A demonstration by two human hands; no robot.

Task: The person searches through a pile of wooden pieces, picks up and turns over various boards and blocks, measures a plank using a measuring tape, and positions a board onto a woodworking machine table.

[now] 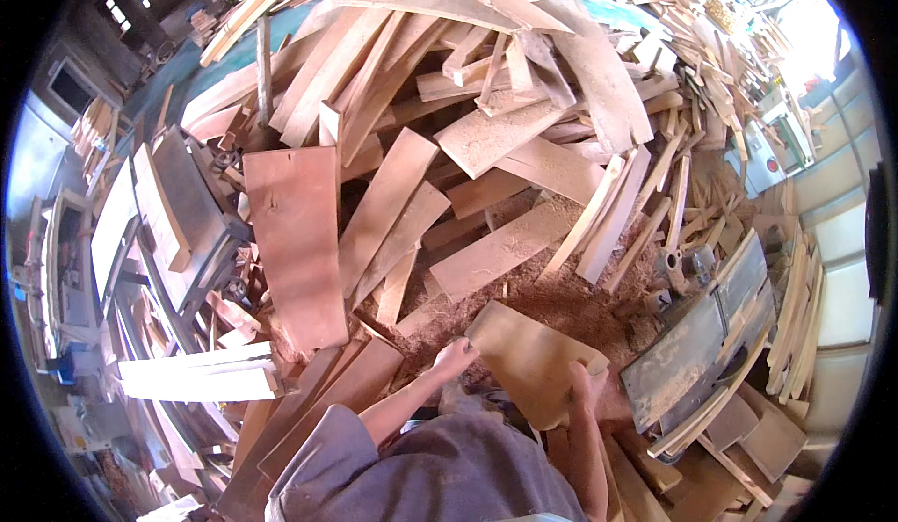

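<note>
A flat tan wooden board (526, 355) is held slanting in front of my body. My left hand (456, 357) grips its upper left edge, fingers closed around it. At its right end my right hand (588, 384) is closed on the edge, with the thumb up along the face. Just beyond the board lies reddish sawdust (561, 297) on the ground. A wide reddish-brown plank (296, 241) leans to the left of my left hand. The undersides of both hands are hidden.
A large heap of loose planks (496, 138) rises ahead. On the right stands a machine with a dusty grey metal table (697, 344). Another dark machine table (182, 223) stands on the left, near a bright white board (198, 377). Several offcuts lie around my feet.
</note>
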